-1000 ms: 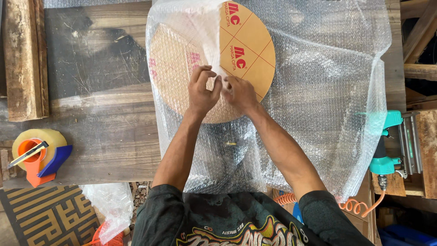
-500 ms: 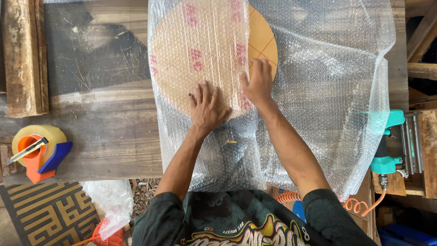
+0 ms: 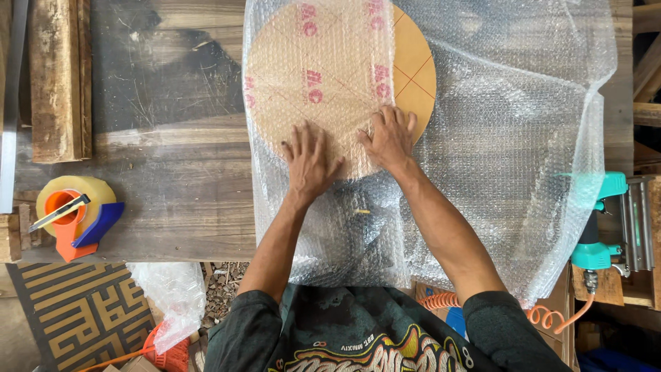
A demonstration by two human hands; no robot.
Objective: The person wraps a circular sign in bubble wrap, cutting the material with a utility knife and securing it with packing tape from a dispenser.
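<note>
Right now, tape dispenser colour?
Head view: tape dispenser is orange with a blue handle, holding a yellowish roll.

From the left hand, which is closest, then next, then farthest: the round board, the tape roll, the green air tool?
1. Round board: directly under the left hand.
2. Tape roll: far left, at the table edge.
3. Green air tool: far right, beyond the right hand.

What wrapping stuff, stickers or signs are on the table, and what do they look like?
Bubble wrap: clear sheet spread over the table, folded over the disc.
Round disc: tan, with red printed marks and thin red lines, under both hands, left hand and right hand.
Tape dispenser: left edge, orange and blue, yellowish roll.
Plastic bag: clear, hanging below the table.
</note>
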